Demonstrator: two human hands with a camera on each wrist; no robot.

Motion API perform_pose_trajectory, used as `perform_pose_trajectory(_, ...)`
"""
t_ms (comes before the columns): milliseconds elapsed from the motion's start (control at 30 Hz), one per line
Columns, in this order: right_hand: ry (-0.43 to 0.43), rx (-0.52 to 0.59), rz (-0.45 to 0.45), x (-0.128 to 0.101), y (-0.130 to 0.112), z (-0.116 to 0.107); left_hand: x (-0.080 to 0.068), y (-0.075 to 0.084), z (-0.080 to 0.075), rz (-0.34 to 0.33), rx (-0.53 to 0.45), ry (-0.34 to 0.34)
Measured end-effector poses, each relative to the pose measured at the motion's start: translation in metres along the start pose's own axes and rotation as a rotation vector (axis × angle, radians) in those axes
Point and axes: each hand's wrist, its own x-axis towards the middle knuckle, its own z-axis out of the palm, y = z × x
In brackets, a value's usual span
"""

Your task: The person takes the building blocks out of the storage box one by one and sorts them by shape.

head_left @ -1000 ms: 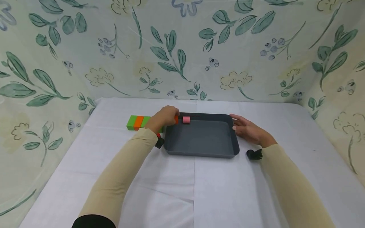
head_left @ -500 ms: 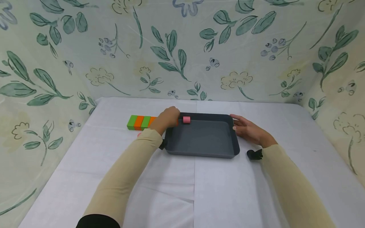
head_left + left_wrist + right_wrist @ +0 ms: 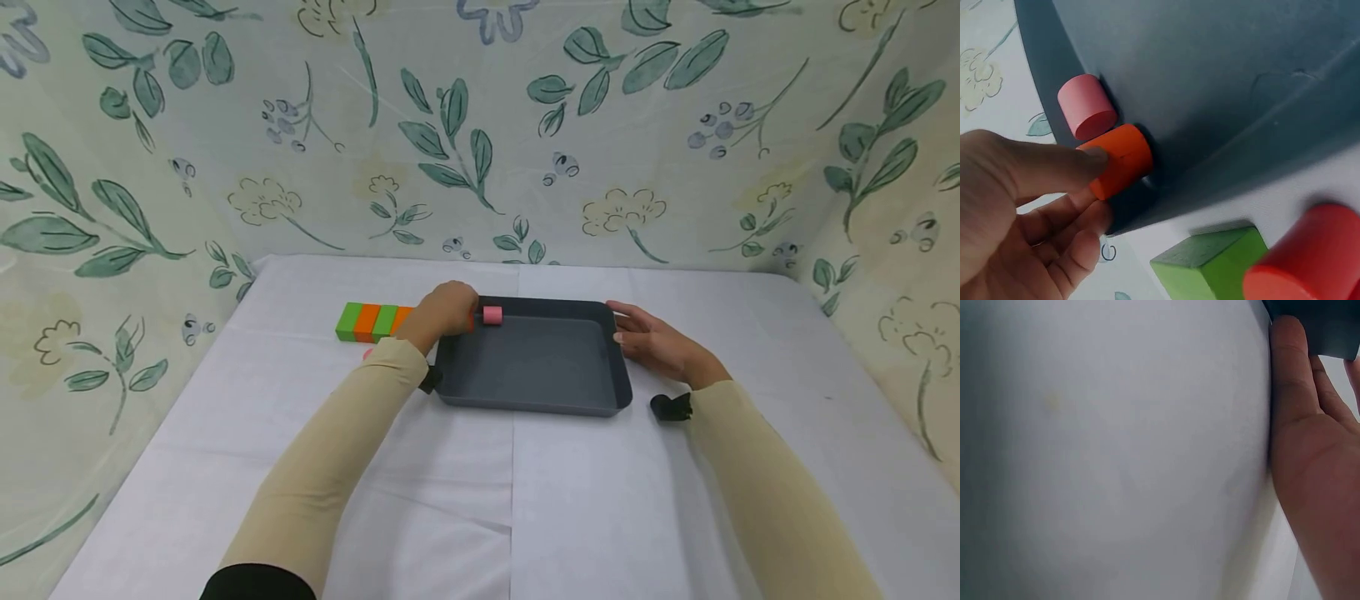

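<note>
A dark grey tray (image 3: 600, 398) lies in the middle of the white table. A pink cylinder (image 3: 492, 315) lies in its far left corner. My left hand (image 3: 461, 312) reaches over the tray's left rim and pinches an orange cylinder (image 3: 1119, 159) between thumb and fingers, right beside the pink cylinder (image 3: 1087, 114) against the tray wall (image 3: 1210, 75). My right hand (image 3: 626, 327) rests with straight fingers against the tray's right rim. In the right wrist view the palm (image 3: 1316, 487) lies on the cloth beside a tray corner (image 3: 1319, 325).
A row of green and orange blocks (image 3: 371, 322) lies just left of the tray. A green block (image 3: 1210, 262) and a red cylinder (image 3: 1307, 256) sit on the cloth outside the tray. Leaf-patterned walls close in the table on three sides.
My left hand has moved slightly right over the tray's corner with the orange cylinder, uncovering more of the block row. The right hand has stayed at the rim.
</note>
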Motion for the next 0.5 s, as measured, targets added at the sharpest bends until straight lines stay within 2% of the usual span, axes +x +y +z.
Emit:
perform_pose_trajectory(267,0.008,-0.009,0.01,-0.0002,-0.0007,0.0002,-0.0005,-0.0053,-0.0048,0.061,-0.086,0.086)
perform_pose_trajectory(500,0.001,-0.004,0.006,-0.0015,-0.0023,0.0007,-0.0072,-0.008,-0.0069,0.106,-0.235,0.212)
